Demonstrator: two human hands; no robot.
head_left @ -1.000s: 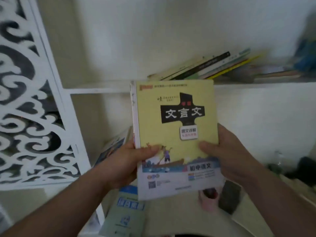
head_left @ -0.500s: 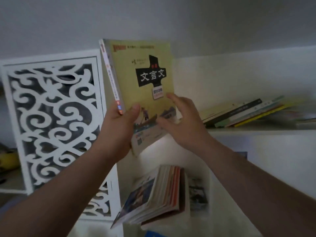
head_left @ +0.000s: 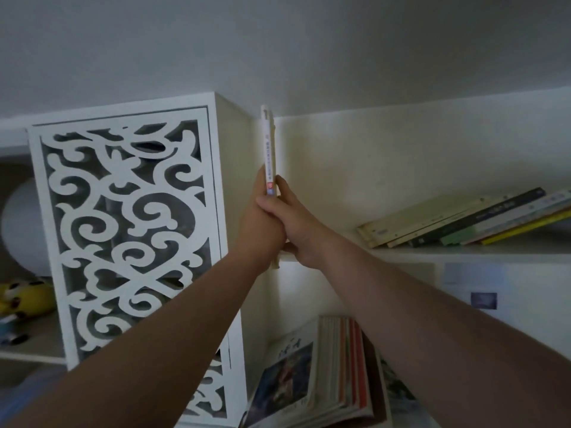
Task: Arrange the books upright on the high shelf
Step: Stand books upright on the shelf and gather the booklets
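A thin yellow-covered book [head_left: 268, 149] stands upright at the far left end of the high shelf [head_left: 463, 253], its white spine toward me, close against the shelf's left wall. My left hand [head_left: 262, 223] grips its lower part from the left side. On the book's right side my right hand [head_left: 293, 223] holds it, thumb over my left hand. Several books [head_left: 463, 220] lie leaning almost flat further right on the same shelf.
A white cabinet door with scroll cut-outs [head_left: 129, 230] stands left of the shelf. Below the high shelf a stack of books [head_left: 324, 375] leans in the lower compartment. A yellow toy [head_left: 24, 299] sits on a shelf at the far left.
Both hands raised the yellow book from chest height to the high shelf and turned it, so its spine now faces me and it stands upright by the left wall.
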